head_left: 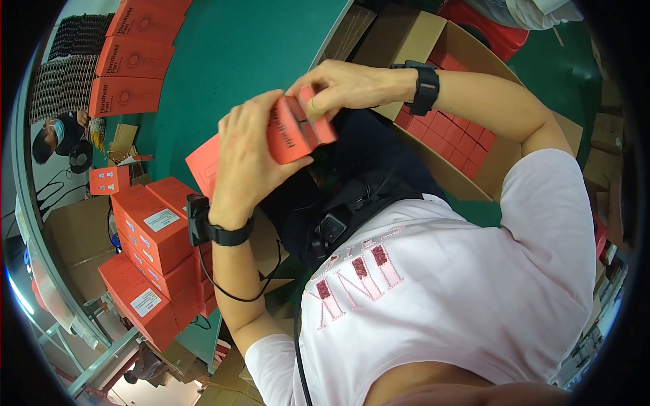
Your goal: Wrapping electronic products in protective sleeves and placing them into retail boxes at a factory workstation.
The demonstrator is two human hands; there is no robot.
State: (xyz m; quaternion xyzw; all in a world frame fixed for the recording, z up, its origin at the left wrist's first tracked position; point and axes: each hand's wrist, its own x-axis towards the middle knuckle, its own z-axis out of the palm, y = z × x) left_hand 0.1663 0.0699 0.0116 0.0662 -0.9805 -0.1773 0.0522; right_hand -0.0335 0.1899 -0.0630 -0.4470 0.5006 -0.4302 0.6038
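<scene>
Over the edge of the green table, my left hand [244,152] grips a small red cardboard box [290,139] with dark print. Its fingers wrap over the far side and the thumb lies along the near edge. At the box's right end my right hand [338,86] pinches a red flap [317,115] that stands partly away from the box. A dark gap shows between flap and box; what is inside cannot be made out. Another red box [203,162] lies flat, partly hidden behind my left hand. Each wrist wears a black strap.
Several red boxes [152,223] are stacked at the left. More red boxes [128,57] stand in a row on the green table [237,54], beside dark stacked items [64,84]. An open carton [460,186] at my right holds rows of red boxes. Other people are in the background.
</scene>
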